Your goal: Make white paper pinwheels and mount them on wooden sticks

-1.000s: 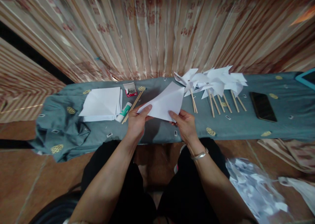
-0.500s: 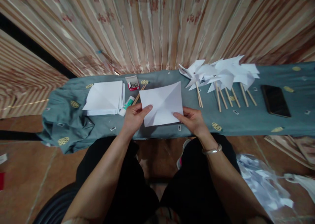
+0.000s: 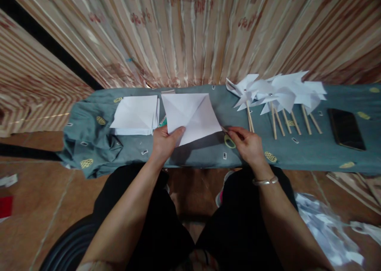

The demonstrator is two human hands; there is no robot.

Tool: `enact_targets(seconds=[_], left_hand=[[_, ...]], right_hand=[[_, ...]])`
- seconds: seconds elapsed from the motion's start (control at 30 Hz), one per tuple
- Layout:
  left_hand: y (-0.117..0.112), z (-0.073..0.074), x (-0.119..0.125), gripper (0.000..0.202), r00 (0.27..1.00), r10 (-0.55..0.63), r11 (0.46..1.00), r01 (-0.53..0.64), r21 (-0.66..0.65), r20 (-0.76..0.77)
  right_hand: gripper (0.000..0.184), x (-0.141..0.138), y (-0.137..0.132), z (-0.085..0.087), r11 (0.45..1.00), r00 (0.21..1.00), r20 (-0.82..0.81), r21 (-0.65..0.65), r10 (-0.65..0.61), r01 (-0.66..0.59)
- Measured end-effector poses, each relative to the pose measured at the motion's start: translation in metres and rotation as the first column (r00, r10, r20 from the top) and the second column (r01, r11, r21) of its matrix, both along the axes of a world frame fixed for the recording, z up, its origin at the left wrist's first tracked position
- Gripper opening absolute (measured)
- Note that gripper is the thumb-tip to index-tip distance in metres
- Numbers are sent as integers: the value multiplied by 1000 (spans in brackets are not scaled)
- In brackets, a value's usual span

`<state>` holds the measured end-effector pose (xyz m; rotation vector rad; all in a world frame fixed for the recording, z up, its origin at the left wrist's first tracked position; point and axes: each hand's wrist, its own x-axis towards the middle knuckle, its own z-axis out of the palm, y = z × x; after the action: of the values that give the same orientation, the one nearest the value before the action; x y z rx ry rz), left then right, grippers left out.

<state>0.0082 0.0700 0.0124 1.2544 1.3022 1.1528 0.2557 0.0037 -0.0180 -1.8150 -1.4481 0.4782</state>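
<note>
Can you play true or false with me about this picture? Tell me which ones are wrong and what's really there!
1. The left hand holds a sheet of paper. True.
2. That sheet of paper is bright red. False: it is white.
3. The pinwheels are between the paper stack and the dark phone. True.
4. The dark phone is standing up on its end. False: it lies flat on the cloth.
5. A silver bracelet goes around the right wrist. True.
6. The pinwheels have no sticks. False: light-coloured sticks poke out from them.
</note>
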Motion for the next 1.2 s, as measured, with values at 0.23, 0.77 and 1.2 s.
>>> enact_targets(seconds=[0.23, 0.77, 1.2], left_hand=[[6, 2, -20, 24, 978, 63, 974, -17, 226, -199], [15, 21, -21, 21, 990, 113, 967, -91, 238, -82], [33, 32, -22, 17, 980, 193, 959, -200, 203, 51]], right_hand=[[35, -7, -13, -8, 997, 886, 463, 54, 31, -63], [30, -1, -15, -1, 991, 927, 365, -63, -84, 114], [41, -17, -27, 18, 967, 437, -896, -178, -83, -182]])
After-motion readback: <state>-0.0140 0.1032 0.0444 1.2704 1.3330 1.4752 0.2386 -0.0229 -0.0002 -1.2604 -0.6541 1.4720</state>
